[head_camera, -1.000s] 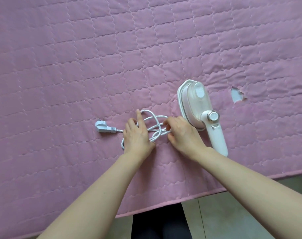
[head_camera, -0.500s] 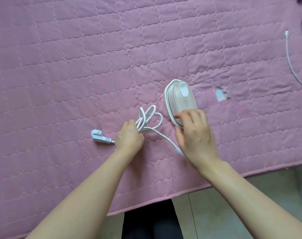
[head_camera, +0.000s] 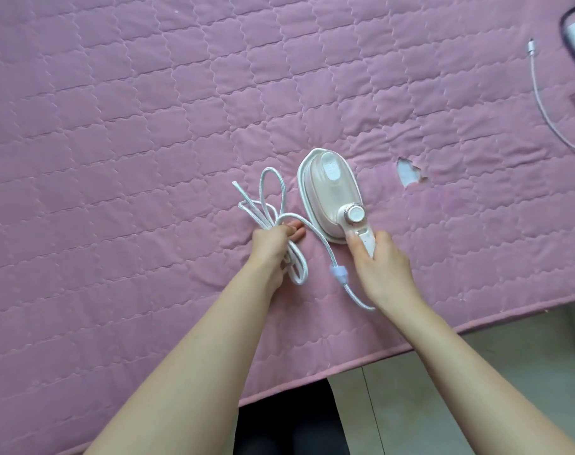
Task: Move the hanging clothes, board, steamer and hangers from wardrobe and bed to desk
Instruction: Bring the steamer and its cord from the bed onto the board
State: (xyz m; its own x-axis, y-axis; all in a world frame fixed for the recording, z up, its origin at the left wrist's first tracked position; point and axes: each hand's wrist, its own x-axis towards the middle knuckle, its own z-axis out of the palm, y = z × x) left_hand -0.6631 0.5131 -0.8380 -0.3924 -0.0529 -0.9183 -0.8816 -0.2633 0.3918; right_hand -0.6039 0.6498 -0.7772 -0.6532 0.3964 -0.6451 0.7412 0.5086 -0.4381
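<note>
bed cover (head_camera: 122, 133): pink quilted thing filling most of the view, its near edge runs along the bottom and climbs toward the right, pale floor tiles (head_camera: 476, 389) below that

left hand (head_camera: 273, 246): over the cover a bit in from the near edge, fingers curled round a bundle of the cord, so it's properly gripping it

cord (head_camera: 266, 198): white braided one, loops fan out past the left hand toward the far side, a shorter loop hangs out the near side of the fist, and one strand runs right past a little pale clip (head_camera: 339, 274) and goes under the right wrist

steamer (head_camera: 328, 192): white and pinkish handheld one, lying flat on the cover just right of the cord loops, still on the bed, round dial at the neck, handle pointing at the near edge

right hand (head_camera: 379, 267): wrapped round the steamer's handle, thumb up along the side, firm hold

tear (head_camera: 409, 170): small rip in the cover just right of the steamer, lighter stuff showing through

charging cable (head_camera: 542, 100): thin white one near the far right corner, well apart from the steamer, with some dark-edged thing cut off at the right edge, can't tell what it is
</note>
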